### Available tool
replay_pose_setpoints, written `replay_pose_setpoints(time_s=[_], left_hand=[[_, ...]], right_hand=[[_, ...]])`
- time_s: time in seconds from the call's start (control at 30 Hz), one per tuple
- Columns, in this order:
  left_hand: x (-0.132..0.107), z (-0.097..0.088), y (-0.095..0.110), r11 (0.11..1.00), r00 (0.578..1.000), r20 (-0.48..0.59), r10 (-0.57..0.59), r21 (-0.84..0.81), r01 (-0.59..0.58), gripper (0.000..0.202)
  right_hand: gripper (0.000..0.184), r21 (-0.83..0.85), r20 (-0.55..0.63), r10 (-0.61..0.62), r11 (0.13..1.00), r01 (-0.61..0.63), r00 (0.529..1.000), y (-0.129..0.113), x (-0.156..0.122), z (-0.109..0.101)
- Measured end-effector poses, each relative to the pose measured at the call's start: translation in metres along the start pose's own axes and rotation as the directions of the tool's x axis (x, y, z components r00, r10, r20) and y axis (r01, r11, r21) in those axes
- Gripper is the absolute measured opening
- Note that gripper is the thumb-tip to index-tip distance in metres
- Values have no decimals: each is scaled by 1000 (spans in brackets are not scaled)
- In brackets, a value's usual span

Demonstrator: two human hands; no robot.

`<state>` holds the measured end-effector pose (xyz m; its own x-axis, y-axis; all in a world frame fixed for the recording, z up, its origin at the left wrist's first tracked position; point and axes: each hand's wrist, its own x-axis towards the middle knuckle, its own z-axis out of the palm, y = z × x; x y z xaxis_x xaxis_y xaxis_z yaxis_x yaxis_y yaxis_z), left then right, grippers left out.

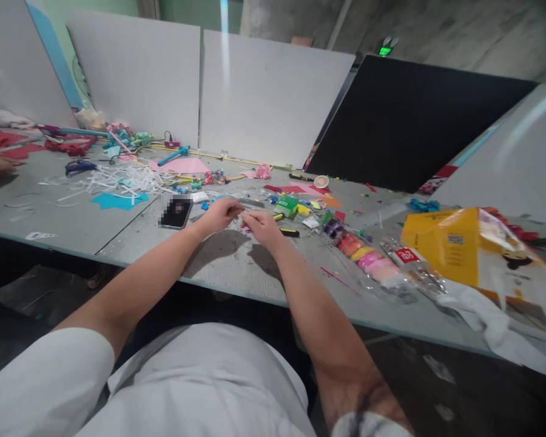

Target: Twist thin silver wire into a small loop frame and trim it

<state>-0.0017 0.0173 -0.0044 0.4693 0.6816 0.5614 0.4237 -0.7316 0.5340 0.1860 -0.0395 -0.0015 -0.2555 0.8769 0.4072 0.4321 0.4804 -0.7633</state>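
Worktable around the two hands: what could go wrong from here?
The smartphone lies close to the left hand, so a sideways sweep might knock it. A black-and-yellow tool lies beside the right hand; if it is a cutter, which I cannot tell, it could nick that hand.

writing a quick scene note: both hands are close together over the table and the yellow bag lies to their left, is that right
The side is wrong: in the head view, the left hand and right hand are close together over the table, but the yellow bag lies to their right.
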Motion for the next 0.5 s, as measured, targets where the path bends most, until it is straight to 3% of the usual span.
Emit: replay_pose_setpoints(time_s=[0.17, 0.33, 0.5], left_hand=[[-1, 0, 2, 999, 1000, -20, -18, 44, 19, 18], [-2, -1, 7, 997, 998, -37, -41, 61, 43, 13], [-2, 0, 8, 996, 996, -16, -85, 39, 85, 10]], right_hand=[[43, -74, -66, -70, 995, 65, 995, -2, 1, -1], [47, -204, -206, -56, 979, 13, 977, 10, 6, 3], [23, -353, -213, -124, 935, 42, 969, 12, 4, 0]])
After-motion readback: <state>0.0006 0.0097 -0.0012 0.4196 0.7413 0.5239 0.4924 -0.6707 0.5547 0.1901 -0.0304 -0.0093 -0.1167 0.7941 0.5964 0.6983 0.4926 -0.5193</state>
